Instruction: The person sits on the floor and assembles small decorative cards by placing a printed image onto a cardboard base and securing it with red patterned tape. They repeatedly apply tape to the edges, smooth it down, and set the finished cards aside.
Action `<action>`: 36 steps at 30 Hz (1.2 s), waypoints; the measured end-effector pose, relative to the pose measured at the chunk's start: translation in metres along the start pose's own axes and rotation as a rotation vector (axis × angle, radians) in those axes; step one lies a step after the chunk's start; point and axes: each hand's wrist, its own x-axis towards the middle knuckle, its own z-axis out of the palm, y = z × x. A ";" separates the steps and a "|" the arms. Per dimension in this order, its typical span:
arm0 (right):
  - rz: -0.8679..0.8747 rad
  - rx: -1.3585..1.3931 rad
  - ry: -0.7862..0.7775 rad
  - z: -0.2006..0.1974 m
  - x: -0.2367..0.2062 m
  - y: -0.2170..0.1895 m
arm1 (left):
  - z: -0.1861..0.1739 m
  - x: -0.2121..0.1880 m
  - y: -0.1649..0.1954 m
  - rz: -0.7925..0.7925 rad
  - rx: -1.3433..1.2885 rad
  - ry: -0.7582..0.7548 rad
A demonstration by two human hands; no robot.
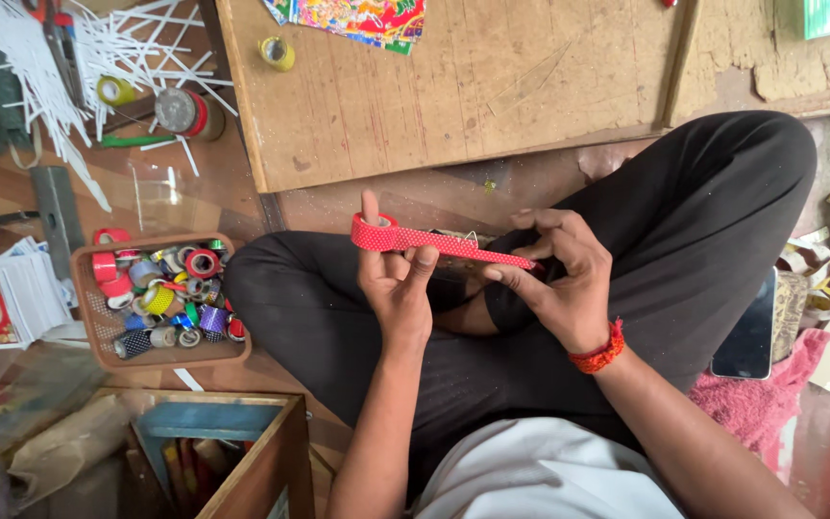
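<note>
Left hand (394, 279) gripping a red dotted tape roll (375, 232) on a raised finger, right hand (557, 274) pinching the drawn-out strip (463, 245) taut over the crossed legs, near the wooden board's (473, 86) front edge, basket of tape rolls (160, 298) lying leftward.

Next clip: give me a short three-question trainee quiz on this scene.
1. True or false: the left hand has the red tape roll on a finger.
2. What does the right hand pinch? A) scissors B) tape strip C) phone
3. Which side of the person is the tray of tape rolls on?

Key: 1 true; 2 B; 3 their left.
</note>
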 end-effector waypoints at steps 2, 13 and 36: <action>0.032 0.065 0.040 0.003 -0.004 0.002 | 0.001 0.002 0.002 -0.019 -0.016 0.015; -0.231 0.099 -0.135 -0.023 0.024 -0.033 | 0.006 0.007 0.026 -0.031 -0.322 0.014; -0.283 0.085 0.050 -0.027 0.012 -0.076 | 0.043 -0.014 0.048 -0.192 -0.505 -0.009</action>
